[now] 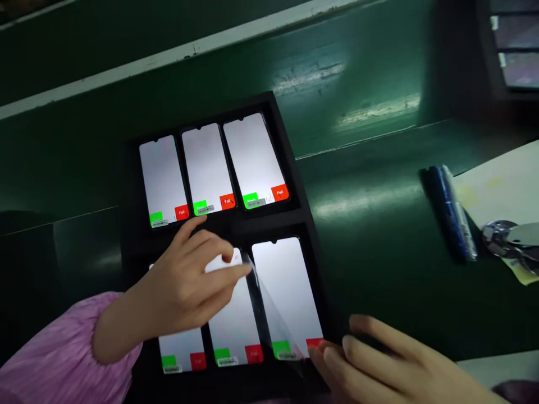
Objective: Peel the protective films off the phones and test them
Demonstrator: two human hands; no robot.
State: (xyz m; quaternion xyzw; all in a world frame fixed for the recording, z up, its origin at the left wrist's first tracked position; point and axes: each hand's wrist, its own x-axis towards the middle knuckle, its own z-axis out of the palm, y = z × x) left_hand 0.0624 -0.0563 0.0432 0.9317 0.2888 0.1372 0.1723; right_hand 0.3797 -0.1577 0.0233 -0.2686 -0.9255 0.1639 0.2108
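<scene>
A black tray [236,224] holds several phones with lit white screens, each with a green and a red "Fail" box at its bottom. Over the lower row, my left hand [193,280] pinches the upper end of a thin clear film [273,303] between thumb and finger. This film slants down across the lower right phone [288,292]. At that phone's bottom right corner, my right hand [379,365] has its thumb and fingertips together at the film's lower end. My left hand covers much of the lower left and lower middle phones.
To the right lie blue pens [452,213], a paper sheet [505,179] and a shiny metal object [505,233]. Another dark tray with screens [520,70] stands at the upper right. A pale strip [168,56] crosses the green table behind the tray.
</scene>
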